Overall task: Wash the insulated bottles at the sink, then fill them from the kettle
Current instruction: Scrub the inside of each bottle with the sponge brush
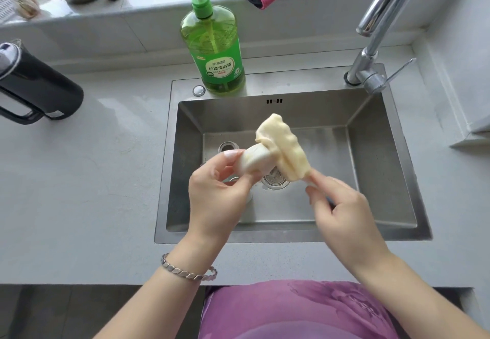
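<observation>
Over the steel sink (pixel 376 179), the left hand (pixel 217 195) pinches a small white bottle-like piece (pixel 256 162) between thumb and fingers; whether it is a lid or a bottle is unclear. The right hand (pixel 342 208) pinches the lower end of a yellow sponge cloth (pixel 282 147) pressed against that piece. The basin holds only a drain strainer (pixel 275 179), with open room around the hands. At the sink's rear edge stands a green detergent bottle (pixel 214 52), mostly full. The faucet (pixel 376 20) rises at right. A black kettle (pixel 34 84) is cut off at the left edge.
</observation>
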`<state>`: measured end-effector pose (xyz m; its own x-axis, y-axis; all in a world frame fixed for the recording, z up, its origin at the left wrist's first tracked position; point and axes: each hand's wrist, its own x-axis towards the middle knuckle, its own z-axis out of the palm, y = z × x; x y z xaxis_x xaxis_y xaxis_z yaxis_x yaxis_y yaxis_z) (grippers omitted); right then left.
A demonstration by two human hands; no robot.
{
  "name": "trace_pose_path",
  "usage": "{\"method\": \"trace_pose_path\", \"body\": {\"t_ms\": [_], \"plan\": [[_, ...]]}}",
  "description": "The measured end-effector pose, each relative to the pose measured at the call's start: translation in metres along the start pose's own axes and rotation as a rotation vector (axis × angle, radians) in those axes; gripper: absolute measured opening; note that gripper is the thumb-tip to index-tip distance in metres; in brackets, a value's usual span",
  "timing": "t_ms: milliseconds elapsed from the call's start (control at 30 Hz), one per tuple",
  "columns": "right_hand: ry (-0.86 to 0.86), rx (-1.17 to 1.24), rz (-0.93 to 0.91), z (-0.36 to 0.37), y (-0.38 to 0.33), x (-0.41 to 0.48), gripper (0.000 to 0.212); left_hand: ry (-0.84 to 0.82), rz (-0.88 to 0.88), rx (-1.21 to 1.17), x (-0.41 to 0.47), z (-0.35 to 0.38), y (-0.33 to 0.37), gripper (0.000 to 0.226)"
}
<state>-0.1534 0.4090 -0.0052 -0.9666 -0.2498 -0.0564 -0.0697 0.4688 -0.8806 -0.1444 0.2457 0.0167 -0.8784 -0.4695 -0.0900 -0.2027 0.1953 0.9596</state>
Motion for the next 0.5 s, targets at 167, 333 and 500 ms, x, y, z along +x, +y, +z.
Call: {"method": "trace_pose_path", "body": {"t_ms": [167,333,500], "plan": [[-0.056,0.001,-0.049,-0.0003,-0.0063,-0.0073,0.043,0.019,0.01,-0.01,-0.0002,-0.0034,-0.0025,0.03],[-0.026,0.024,-0.031,-0.0022,-0.0087,-0.0063,0.042,0.018,0.004,-0.019,0.0001,0.0004,-0.0028,0.034],[-0.03,0.053,0.05,-0.0055,-0.0021,-0.0035,0.038,0.01,0.01,-0.044,0.001,0.0033,0.0,0.032]]}}
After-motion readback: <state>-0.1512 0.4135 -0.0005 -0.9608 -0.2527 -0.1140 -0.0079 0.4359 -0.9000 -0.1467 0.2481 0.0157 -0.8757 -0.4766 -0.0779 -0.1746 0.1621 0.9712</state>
